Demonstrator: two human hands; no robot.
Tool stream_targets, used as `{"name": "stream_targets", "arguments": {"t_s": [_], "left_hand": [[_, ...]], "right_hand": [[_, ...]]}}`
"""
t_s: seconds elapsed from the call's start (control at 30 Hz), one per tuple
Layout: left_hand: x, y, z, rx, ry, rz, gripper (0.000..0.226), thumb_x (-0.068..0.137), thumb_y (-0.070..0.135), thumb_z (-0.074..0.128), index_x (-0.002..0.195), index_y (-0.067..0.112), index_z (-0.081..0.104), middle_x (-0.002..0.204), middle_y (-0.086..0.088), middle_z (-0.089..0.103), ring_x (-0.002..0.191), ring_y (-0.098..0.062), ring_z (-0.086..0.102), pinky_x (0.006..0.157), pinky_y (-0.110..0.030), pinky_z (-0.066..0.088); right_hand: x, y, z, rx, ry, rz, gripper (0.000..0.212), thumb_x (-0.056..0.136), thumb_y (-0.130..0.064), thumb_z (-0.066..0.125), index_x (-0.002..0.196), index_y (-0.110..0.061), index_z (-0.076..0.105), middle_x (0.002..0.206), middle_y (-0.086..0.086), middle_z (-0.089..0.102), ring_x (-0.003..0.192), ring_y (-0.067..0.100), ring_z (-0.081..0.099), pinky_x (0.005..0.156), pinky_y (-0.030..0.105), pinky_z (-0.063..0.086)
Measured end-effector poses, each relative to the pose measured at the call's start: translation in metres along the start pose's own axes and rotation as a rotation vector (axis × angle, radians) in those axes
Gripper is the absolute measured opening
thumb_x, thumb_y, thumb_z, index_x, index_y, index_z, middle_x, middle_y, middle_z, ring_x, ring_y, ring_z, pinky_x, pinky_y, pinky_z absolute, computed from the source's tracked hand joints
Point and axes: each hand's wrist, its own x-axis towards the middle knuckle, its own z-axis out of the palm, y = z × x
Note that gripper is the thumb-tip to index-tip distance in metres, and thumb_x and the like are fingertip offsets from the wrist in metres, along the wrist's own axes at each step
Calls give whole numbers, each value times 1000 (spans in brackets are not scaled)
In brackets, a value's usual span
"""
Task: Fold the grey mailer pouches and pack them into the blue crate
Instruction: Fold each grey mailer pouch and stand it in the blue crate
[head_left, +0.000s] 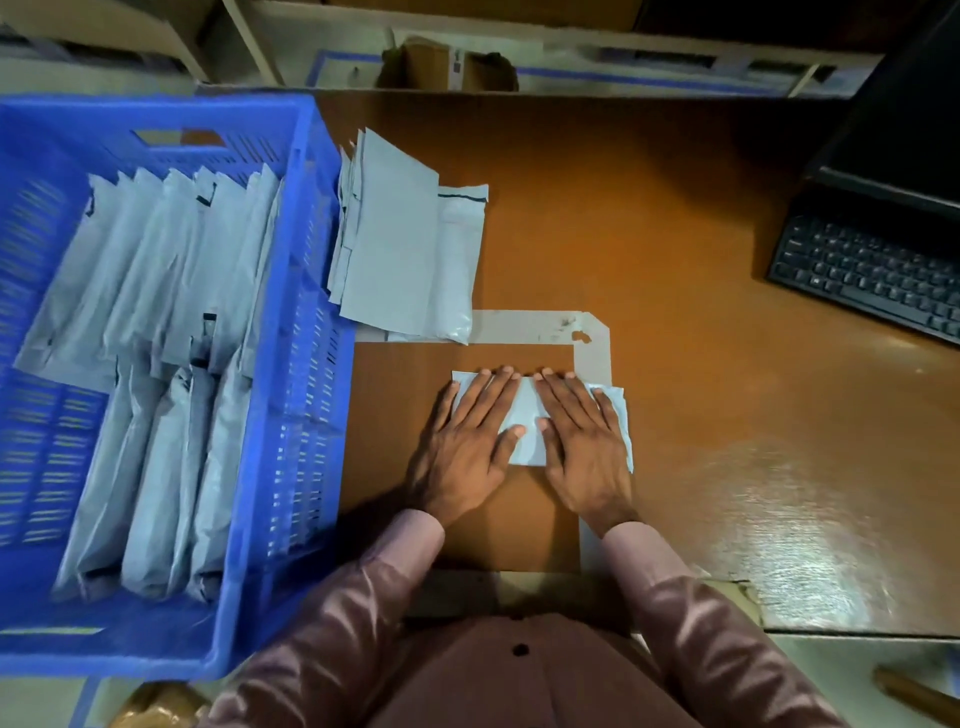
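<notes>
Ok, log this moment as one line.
step: flattening fold | left hand + right hand: pressing grey pouch on table | blue crate: part filled | unfolded stack: beside crate

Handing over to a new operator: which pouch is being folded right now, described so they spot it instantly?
Start at the blue crate on the left; just right of it, grey tape frames a square on the brown table. Inside lies the folded pouch, alone pressed flat under the left hand and right hand.

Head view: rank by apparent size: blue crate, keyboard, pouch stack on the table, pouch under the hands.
1. blue crate
2. pouch stack
3. keyboard, cut off at the frame edge, so unsure against the stack
4. folded pouch, mostly covered by both hands
</notes>
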Motion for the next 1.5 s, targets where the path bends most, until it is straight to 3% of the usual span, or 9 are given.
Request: {"name": "stream_targets", "arguments": {"t_s": [0.3, 0.47, 0.63, 0.73, 0.9, 1.1, 1.23, 1.33, 1.5], "left_hand": [[-3, 0, -1, -67, -12, -9, 62, 110, 46, 33, 166, 27, 13, 173, 12, 10, 159, -8, 3, 128, -48, 10], [-15, -10, -18, -184, -33, 152, 87, 82, 40, 58, 162, 27, 26, 171, 9, 18, 159, -14, 9, 129, -45, 4], [-19, -4, -29, -64, 37, 117, 62, 82, 40, 59, 141, 23, 51, 150, 1, 47, 144, -23, 40, 121, -44, 33], [-22, 2, -36, -56, 127, 108, 39, 88, 32, 57, 124, 18, 60, 131, -3, 58, 120, -26, 58, 102, -39, 49], [-15, 15, -70, -76, 139, -39, 29, 96, 33, 49, 121, 20, 58, 115, -3, 64, 98, -28, 64, 79, -37, 50], [-3, 29, -140, 100, 27, -87, 63, 88, 59, 52, 145, 30, 45, 134, -1, 63, 112, -33, 66, 89, -45, 50], [-1, 27, -198, 128, 86, -99, 28, 97, 40, 56, 123, 29, 58, 107, -2, 70, 96, -29, 68, 71, -34, 42], [-10, 15, -252, 141, 123, -161, 15, 97, 35, 57, 110, 28, 57, 101, -6, 67, 95, -33, 65, 69, -35, 38], [-47, -26, -323, 176, 307, -240, 15, 94, 37, 58, 109, 33, 56, 100, -2, 69, 98, -34, 64, 68, -38, 39]], "right_hand": [[-3, -4, -4, 121, -4, 43, 51, 109, -33, 38, 160, -24, 36, 165, -4, 36, 156, 14, 25, 129, 43, 18], [-11, 2, -21, 375, -95, 76, 66, 88, -25, 49, 154, -19, 44, 161, 3, 42, 153, 21, 30, 127, 51, 20], [-10, 1, -54, 74, -278, -102, 85, 87, -33, 71, 161, -26, 30, 170, -9, 22, 156, 15, 17, 129, 40, 16], [-10, -1, -60, -83, -330, -106, 91, 83, -44, 73, 161, -33, 28, 169, -13, 23, 150, 18, 28, 123, 37, 26], [4, -13, -81, -170, -217, -95, 70, 80, -15, 65, 145, -37, 52, 145, -10, 57, 121, 25, 63, 98, 35, 51], [60, -43, -132, -7, -195, -196, 34, 93, -16, 69, 125, -27, 70, 118, -7, 66, 104, 22, 65, 86, 40, 56], [106, -71, -174, 1, -249, -314, 20, 93, -20, 74, 112, -27, 76, 106, -8, 71, 93, 14, 65, 80, 38, 59], [132, -113, -201, -29, -220, -425, 20, 94, -24, 74, 113, -30, 77, 106, -10, 74, 87, 6, 64, 69, 26, 55], [173, -194, -228, -14, -139, -673, 22, 96, -40, 67, 116, -34, 73, 108, -15, 73, 97, 9, 65, 77, 40, 57]]}}
